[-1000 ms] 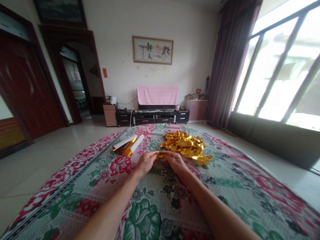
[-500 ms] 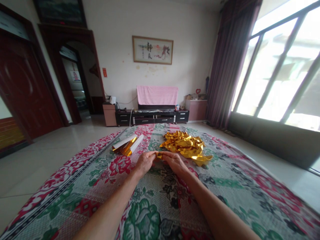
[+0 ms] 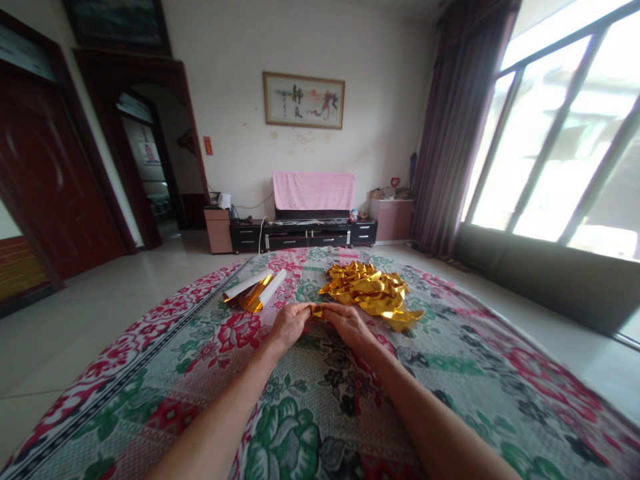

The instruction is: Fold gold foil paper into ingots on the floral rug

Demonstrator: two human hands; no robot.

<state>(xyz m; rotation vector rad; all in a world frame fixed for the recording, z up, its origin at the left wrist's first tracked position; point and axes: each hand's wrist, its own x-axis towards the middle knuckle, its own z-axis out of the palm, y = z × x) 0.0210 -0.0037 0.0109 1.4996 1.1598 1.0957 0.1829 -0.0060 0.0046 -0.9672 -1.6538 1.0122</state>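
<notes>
My left hand (image 3: 287, 325) and my right hand (image 3: 349, 323) meet over the flowered cloth (image 3: 320, 400), fingertips pinched together on a small piece of gold foil paper (image 3: 317, 311). Most of that piece is hidden by my fingers. Just beyond my right hand lies a heap of folded gold foil pieces (image 3: 370, 290). To the left of the heap rest rolled sheets of gold-and-white foil paper (image 3: 255, 289).
The cloth covers a wide flat surface with tiled floor (image 3: 75, 320) around it. A dark TV cabinet (image 3: 305, 233) with a pink cover stands at the far wall. Dark wooden doors (image 3: 45, 180) are at left, a big window (image 3: 565, 140) with curtains at right.
My hands stay pinched on the gold foil piece with only small finger movement. The view has shifted slightly.
</notes>
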